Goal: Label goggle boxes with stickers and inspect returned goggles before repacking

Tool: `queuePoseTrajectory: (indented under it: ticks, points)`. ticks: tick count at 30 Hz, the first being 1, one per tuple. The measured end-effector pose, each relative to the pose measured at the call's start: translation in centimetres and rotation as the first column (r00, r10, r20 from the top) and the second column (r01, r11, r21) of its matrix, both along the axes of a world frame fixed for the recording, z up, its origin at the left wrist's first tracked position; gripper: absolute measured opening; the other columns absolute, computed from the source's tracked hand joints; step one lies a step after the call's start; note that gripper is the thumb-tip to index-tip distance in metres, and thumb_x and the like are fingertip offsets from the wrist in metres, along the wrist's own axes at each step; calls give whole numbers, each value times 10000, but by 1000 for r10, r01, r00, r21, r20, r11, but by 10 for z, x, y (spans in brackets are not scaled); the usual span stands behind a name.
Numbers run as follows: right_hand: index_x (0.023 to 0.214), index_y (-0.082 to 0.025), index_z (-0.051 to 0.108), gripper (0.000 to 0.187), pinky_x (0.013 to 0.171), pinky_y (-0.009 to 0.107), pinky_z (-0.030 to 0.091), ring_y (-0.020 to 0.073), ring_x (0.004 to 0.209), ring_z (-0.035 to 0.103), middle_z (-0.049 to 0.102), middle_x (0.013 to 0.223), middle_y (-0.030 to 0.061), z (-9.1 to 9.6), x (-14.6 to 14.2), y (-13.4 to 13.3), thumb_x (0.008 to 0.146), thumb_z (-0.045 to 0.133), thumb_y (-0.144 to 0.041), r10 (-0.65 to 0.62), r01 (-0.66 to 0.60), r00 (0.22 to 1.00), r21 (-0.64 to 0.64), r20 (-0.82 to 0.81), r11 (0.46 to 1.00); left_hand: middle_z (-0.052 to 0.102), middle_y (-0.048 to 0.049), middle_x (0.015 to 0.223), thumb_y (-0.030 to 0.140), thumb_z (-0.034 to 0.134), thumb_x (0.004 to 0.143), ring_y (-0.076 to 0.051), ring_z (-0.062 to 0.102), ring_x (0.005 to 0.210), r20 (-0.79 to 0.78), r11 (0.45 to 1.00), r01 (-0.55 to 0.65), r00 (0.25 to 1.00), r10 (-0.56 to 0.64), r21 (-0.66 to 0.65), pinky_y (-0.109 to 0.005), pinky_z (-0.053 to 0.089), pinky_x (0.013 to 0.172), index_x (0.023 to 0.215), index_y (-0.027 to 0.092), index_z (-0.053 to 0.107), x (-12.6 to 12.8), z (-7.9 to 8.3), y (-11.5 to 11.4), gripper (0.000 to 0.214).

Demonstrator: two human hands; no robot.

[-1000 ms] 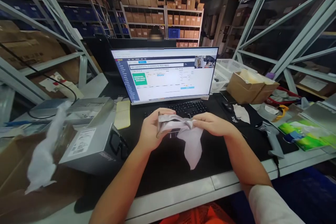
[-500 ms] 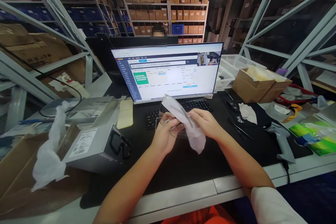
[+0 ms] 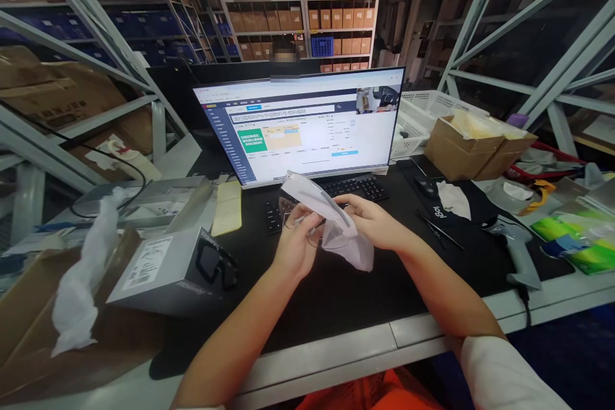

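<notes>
In front of the monitor, my two hands hold a thin white wrapping sheet [image 3: 353,246] that hangs limp at its lower end. My left hand [image 3: 298,243] is closed on its left part, thumb on top. Beside those fingers shows a clear, thin-edged piece [image 3: 288,205] that looks like a lens; its full shape is hidden. My right hand [image 3: 369,221] pinches the sheet from the right, near a grey strip along it. Behind my hands lies a black keyboard [image 3: 355,189], partly covered.
Left are a grey box [image 3: 163,269] with goggles pictured, an open carton [image 3: 24,307] with white wrap, and a yellow notepad [image 3: 227,208]. Right are tweezers [image 3: 442,230], a mouse [image 3: 425,186], a barcode scanner [image 3: 516,253] and a carton [image 3: 464,147]. The monitor [image 3: 293,128] stands ahead; a person is behind.
The white sheet has tilted flatter and shifted slightly left with my hands. My right hand has moved a little down and along it. The view has tipped slightly.
</notes>
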State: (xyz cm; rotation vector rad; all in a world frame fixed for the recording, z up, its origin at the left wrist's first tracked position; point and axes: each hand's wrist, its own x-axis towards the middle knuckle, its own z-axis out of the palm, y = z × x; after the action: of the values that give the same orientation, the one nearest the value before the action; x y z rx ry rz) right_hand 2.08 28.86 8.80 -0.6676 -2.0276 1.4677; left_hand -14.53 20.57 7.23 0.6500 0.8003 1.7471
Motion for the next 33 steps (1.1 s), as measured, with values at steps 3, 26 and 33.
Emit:
queuePoseTrajectory:
  ticks: [3, 26, 33]
  points:
    - [1314, -192, 579, 403, 676, 275, 437, 140, 695, 545, 576, 730, -33, 0, 4, 2, 924, 570, -291, 10, -10, 1000, 1, -6, 1000, 709, -45, 1050, 311, 914, 638, -214, 701, 912, -79, 998, -29, 996, 33, 51, -334, 603, 787, 947, 212, 708, -5, -1, 1, 385]
    - [1421, -211, 529, 445, 661, 264, 425, 132, 680, 541, 609, 785, -17, -6, -3, -5, 979, 512, -262, -47, 55, 998, 236, -38, 970, 677, -62, 1184, 216, 920, 677, -178, 700, 931, -285, 985, 46, 959, 3, 165, -279, 598, 808, 831, 182, 665, -18, 4, -4, 300]
    - [1444, -216, 529, 469, 666, 260, 440, 129, 689, 542, 601, 791, -13, -7, -4, -9, 989, 544, -323, -18, 41, 996, 275, -84, 961, 677, -50, 1205, 235, 920, 677, -200, 668, 1082, -181, 979, -40, 980, 78, 202, -288, 559, 900, 821, 192, 635, -22, 5, -5, 323]
